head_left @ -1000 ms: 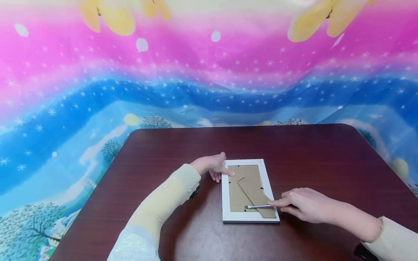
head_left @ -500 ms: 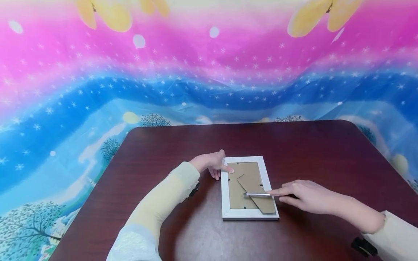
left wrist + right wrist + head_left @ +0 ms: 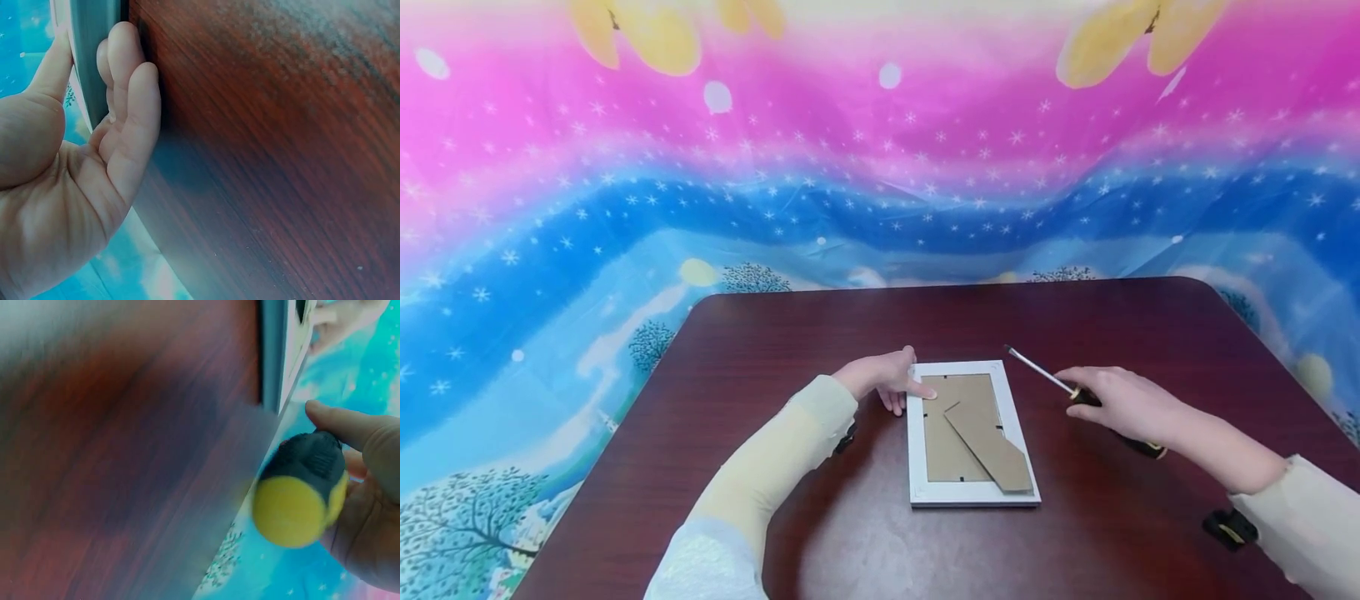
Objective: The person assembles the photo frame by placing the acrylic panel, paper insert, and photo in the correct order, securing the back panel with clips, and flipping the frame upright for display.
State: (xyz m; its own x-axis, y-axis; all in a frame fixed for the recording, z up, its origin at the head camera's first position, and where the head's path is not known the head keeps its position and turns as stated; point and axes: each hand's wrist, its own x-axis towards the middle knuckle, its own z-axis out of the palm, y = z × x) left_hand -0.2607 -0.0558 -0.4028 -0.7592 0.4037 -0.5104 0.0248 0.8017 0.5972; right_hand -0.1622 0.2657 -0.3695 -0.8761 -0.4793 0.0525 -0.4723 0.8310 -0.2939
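A picture frame (image 3: 918,458) with a white border lies face down on the table, its brown backing board (image 3: 945,454) and slanted easel stand (image 3: 996,458) uppermost. Small black tabs sit around the board's edge. My left hand (image 3: 889,375) holds the frame's far left edge, thumb on top; in the left wrist view the fingers (image 3: 134,119) lie along its side. To the right of the frame and off it, my right hand (image 3: 1123,402) grips a flat-blade screwdriver (image 3: 1036,367), its tip pointing far left. The right wrist view shows its yellow and black handle (image 3: 290,512).
The dark reddish-brown table (image 3: 820,325) has rounded far corners. Behind it hangs a pink and blue cloth (image 3: 880,183) with butterflies, stars and trees. A black device (image 3: 1228,529) is strapped at the right wrist.
The screwdriver was lying across the lower backing and stand; my right hand has lifted it away, to the right and farther back. My left hand stays on the picture frame.
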